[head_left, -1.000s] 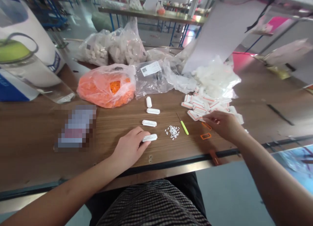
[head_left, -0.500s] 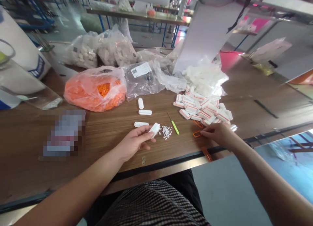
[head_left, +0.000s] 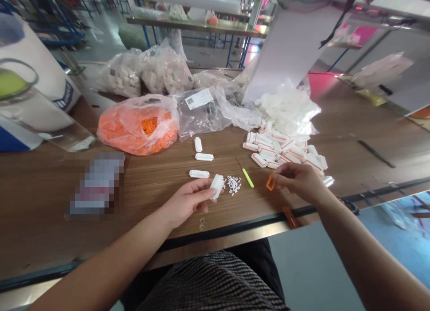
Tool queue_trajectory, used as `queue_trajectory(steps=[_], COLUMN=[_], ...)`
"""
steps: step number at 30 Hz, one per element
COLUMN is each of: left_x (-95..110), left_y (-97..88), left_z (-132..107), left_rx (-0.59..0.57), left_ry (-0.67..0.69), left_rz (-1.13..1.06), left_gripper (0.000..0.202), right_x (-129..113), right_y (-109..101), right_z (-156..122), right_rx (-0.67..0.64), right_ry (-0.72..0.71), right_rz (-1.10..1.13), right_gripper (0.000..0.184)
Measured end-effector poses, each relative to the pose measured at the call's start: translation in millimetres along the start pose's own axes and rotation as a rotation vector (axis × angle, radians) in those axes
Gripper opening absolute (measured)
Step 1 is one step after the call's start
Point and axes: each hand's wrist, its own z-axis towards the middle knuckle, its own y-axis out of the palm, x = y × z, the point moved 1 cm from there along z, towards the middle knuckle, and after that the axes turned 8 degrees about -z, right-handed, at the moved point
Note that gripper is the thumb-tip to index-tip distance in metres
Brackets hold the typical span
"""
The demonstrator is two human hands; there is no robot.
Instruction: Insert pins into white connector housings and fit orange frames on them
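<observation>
**Left hand pinched a white casing, right hand an orange frame**

The left hand [head_left: 184, 202] had its fingers pinching the white casing [head_left: 217, 186], tilted, just left of the pile of small white pieces [head_left: 233, 185] on the wooden surface [head_left: 231, 209]. The right hand's [head_left: 300, 181] fingers were closed on the upper end of the thin orange frame [head_left: 268, 183], beside the heap of orange-edged casings [head_left: 289, 155]. Between the hands lay a screwdriver with a yellow-green handle [head_left: 247, 178]. Three loose casings [head_left: 204, 157] sat beyond the left hand, near an orange-filled plastic bag [head_left: 129, 131].
</observation>
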Motion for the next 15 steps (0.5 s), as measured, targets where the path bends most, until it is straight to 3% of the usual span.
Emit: queue_trajectory(steps=[5,9,12,15], left_x=[-1.9,-6.7,-7.9,-6.8], left_y=[-0.3,-1.1,-0.7,0.7], left_z=[-0.6,-0.2,0.4,0.3], left_rx=[-0.034,-0.078,-0.098,-0.091], left_ry=[-0.032,-0.065,-0.039,-0.005], left_rz=[-0.106,-0.188,-0.215,-0.203], left_gripper=[0.048,0.050,0.044,0.041], right_x=[-37.7,-65.5,-75.7,-76.1], right_y=[34.6,61.5,75.5,83.7], right_z=[5.4,-4.8,-14.9,-21.0], right_rx=[0.053,0.181,0.236,0.222], right_ry=[-0.199,-0.527,-0.832,-0.985], right_rz=[0.150,-0.061,-0.186,-0.232], right_gripper=[0.028,0.008,0.014,0.018])
